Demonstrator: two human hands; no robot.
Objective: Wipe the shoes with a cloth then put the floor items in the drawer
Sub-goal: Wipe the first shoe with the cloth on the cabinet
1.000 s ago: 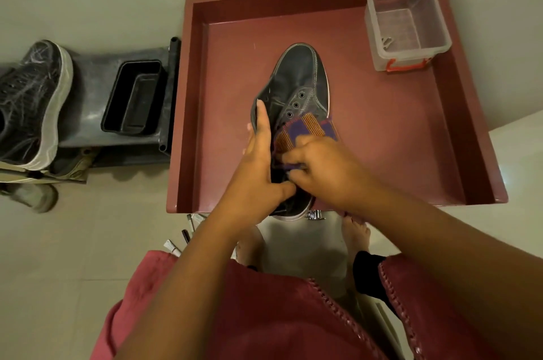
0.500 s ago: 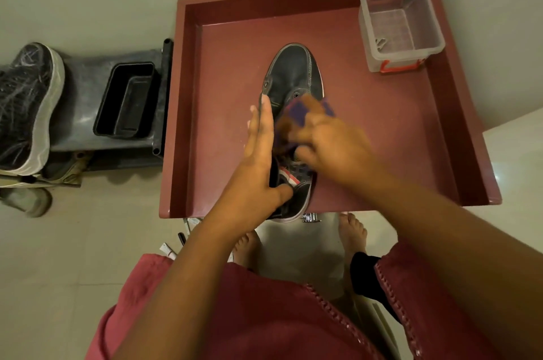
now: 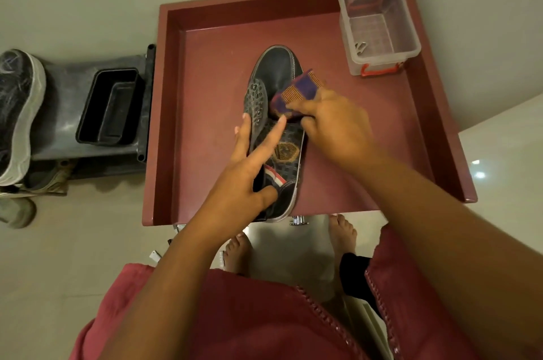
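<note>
Cloth (image 3: pixel 296 92) now nearer shoe (image 3: pixel 282 71) toe

Shoe (image 3: pixel 280 71) smooth dark leather; cloth (image 3: pixel 296 92) woven; box (image 3: pixel 379 33) clear plastic.

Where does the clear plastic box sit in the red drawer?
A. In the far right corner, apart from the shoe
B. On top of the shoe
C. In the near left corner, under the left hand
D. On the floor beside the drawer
A: the clear plastic box stands in the far right corner of the red drawer, with bare drawer floor between it and the shoe.
</note>
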